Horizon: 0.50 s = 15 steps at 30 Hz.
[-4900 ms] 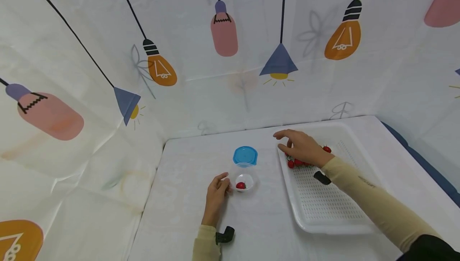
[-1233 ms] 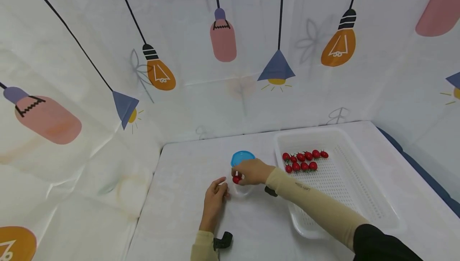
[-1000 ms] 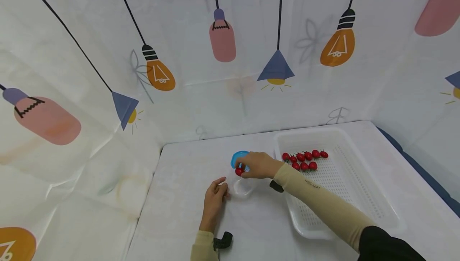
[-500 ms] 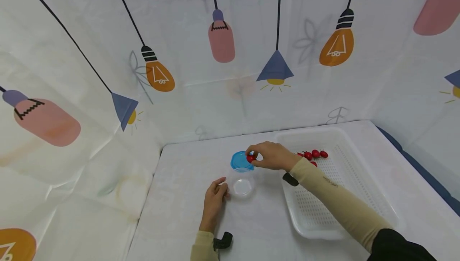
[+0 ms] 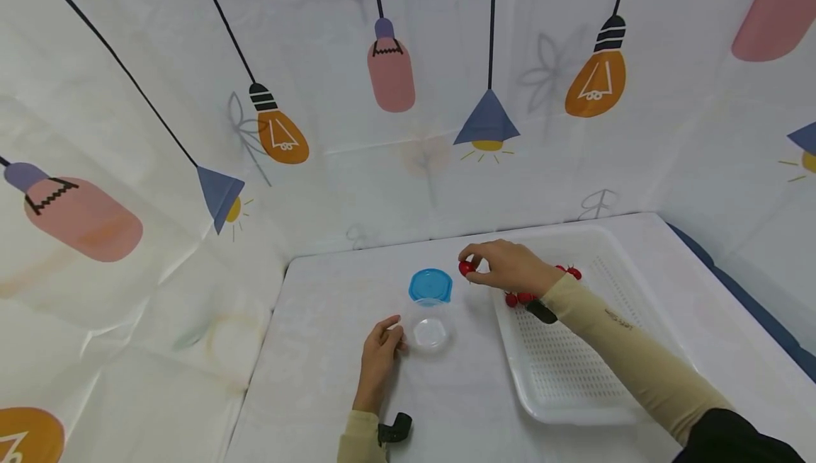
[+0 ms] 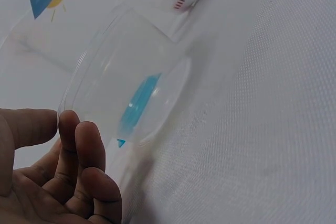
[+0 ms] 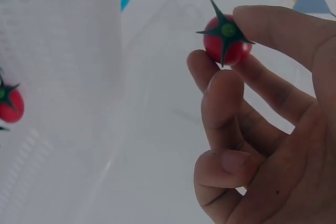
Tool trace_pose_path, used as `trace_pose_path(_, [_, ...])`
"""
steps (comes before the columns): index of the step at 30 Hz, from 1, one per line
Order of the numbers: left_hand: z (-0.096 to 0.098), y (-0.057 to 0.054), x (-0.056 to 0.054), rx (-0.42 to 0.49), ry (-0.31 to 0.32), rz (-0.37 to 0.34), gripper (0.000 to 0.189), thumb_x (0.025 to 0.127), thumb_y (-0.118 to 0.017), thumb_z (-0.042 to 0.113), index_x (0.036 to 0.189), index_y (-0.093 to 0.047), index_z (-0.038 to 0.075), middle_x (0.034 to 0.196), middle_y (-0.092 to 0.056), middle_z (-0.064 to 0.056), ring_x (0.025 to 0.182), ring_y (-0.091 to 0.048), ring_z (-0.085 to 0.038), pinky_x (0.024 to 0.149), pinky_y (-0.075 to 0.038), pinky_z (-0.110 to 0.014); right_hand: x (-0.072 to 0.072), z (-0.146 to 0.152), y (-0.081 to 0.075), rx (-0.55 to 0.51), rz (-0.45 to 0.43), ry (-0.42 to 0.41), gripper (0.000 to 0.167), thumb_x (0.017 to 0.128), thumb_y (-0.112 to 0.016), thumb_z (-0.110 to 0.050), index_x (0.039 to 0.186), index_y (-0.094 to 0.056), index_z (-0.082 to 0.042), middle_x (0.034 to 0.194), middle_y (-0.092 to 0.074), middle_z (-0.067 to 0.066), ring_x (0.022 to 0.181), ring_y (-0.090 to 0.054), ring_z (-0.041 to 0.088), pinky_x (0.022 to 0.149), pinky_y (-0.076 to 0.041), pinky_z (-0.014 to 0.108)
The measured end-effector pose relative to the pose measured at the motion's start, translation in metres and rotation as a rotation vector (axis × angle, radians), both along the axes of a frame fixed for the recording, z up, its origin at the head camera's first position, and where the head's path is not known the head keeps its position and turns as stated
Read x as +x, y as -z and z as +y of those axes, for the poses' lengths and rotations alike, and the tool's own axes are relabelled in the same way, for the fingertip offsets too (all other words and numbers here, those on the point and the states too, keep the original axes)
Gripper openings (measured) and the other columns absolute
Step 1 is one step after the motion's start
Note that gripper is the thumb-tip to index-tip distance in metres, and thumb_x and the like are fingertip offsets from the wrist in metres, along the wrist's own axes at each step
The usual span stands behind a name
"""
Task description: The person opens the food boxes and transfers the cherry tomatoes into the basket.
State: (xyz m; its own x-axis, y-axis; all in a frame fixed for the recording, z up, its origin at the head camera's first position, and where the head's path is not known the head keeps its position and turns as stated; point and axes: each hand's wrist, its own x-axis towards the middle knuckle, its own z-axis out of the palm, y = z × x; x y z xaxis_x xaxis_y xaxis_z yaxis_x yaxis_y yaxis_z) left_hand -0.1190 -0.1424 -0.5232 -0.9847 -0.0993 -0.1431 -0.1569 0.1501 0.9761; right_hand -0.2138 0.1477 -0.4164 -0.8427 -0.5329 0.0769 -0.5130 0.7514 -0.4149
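In the head view my right hand (image 5: 510, 266) pinches a red cherry tomato (image 5: 467, 267) above the table, just left of the white basket. Up close in the right wrist view, thumb and fingertips grip the tomato (image 7: 227, 40), its green star-shaped calyx showing. My left hand (image 5: 379, 357) is at the left side of a clear plastic cup (image 5: 430, 332). The left wrist view shows thumb and fingertip pinching the rim of this cup (image 6: 126, 40); no tomato shows inside it. Behind the cup lies its blue lid (image 5: 430, 284).
The white perforated basket (image 5: 574, 378) takes up the table's right side. Several cherry tomatoes (image 5: 524, 298) lie at its far end, partly hidden by my right forearm. A printed sheet (image 5: 408, 187) with lamp drawings rises behind the table (image 5: 319, 321).
A tomato lay in the cup at first. My right hand has lifted it out and carried it right and back toward the basket. My left hand has stayed by the cup.
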Motion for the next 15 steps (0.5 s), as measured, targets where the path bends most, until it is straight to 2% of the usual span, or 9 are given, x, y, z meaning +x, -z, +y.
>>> trace_pose_path(5, [-0.003,0.023,-0.008,0.007,-0.012,-0.006,0.038,0.104,-0.057,0.018,0.137,-0.056,0.0,0.1,-0.066,-0.022,0.091,-0.064,-0.032,0.081,-0.048,-0.038,0.001,0.018,-0.002,-0.014,-0.007,0.076,0.037,0.093,-0.073,-0.036,0.126,-0.064,-0.02,0.107,-0.072,-0.002,0.086,-0.064,0.015,0.076,-0.055,0.042])
trace_pose_path(8, [-0.003,0.033,-0.01,0.005,-0.025,-0.003,0.039,0.104,-0.058,0.023,0.138,-0.057,0.003,0.1,-0.067,-0.018,0.089,-0.063,-0.027,0.079,-0.048,-0.035,0.0,0.031,0.002,-0.021,-0.014,0.124,0.037,0.094,-0.071,-0.036,0.126,-0.064,-0.018,0.107,-0.072,-0.001,0.086,-0.065,0.016,0.078,-0.054,0.044])
trace_pose_path(10, [-0.003,0.035,-0.01,0.002,-0.031,-0.002,0.039,0.104,-0.059,0.025,0.137,-0.058,0.005,0.099,-0.067,-0.015,0.088,-0.063,-0.024,0.079,-0.047,-0.033,0.0,0.041,0.004,-0.02,-0.019,0.153,0.037,0.095,-0.07,-0.037,0.126,-0.064,-0.019,0.107,-0.072,-0.001,0.087,-0.063,0.016,0.077,-0.054,0.043])
trace_pose_path(15, [-0.004,0.035,-0.009,-0.007,-0.04,0.009,0.038,0.104,-0.059,0.026,0.136,-0.059,0.005,0.098,-0.067,-0.013,0.086,-0.063,-0.022,0.076,-0.048,-0.03,-0.002,0.062,0.012,-0.031,-0.048,0.169,0.037,0.096,-0.069,-0.036,0.128,-0.062,-0.018,0.11,-0.072,0.002,0.076,-0.062,0.012,0.068,-0.052,0.037])
